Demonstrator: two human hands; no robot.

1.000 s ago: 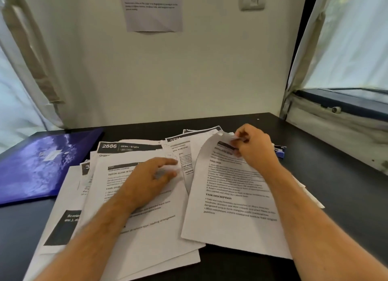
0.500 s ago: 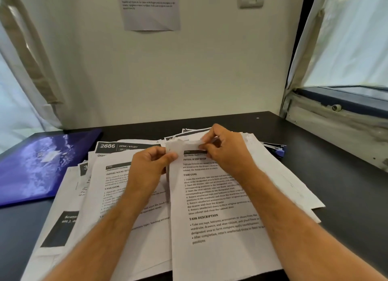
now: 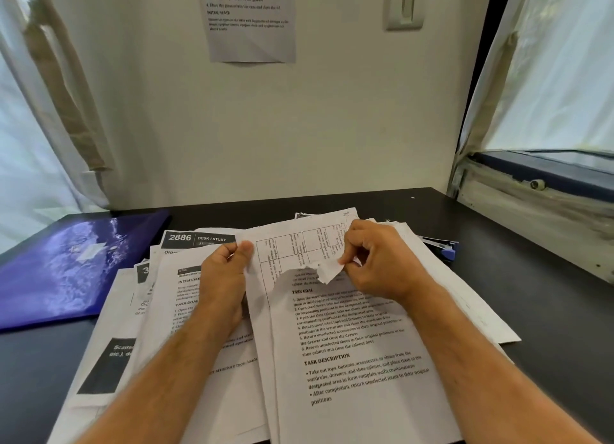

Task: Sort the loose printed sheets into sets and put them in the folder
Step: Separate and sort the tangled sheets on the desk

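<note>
From the head camera we see our left hand [image 3: 226,277] pinching the left edge of a sheet [image 3: 349,344] between thumb and forefinger, fingers curled round the paper. Our right hand [image 3: 375,261] pinches that sheet's torn, curled top corner [image 3: 327,272], the other fingers loosely bent. The sheet lies with its long axis running from the near edge of the tabletop [image 3: 531,310] toward the far edge, its head away from us and its print upright to us. With the top folded back, a table sheet [image 3: 299,244] shows beneath it, its print turned sideways.

The held sheet sits on top of a loose pile [image 3: 159,327] spread over the middle of the tabletop and reaching the near edge. A page headed "2886 DESK / STUDY" [image 3: 197,239] pokes out at the far side of the pile, just beyond our left thumb. Our forearms cover part of the lower pages.

The blue folder [image 3: 76,264] lies closed at the left edge of the tabletop, touching the pile's left side. A blue stapler [image 3: 438,246] lies at the right, half hidden behind the papers. A printed notice [image 3: 249,18] hangs on the wall beyond, a switch [image 3: 403,8] to its right.
</note>
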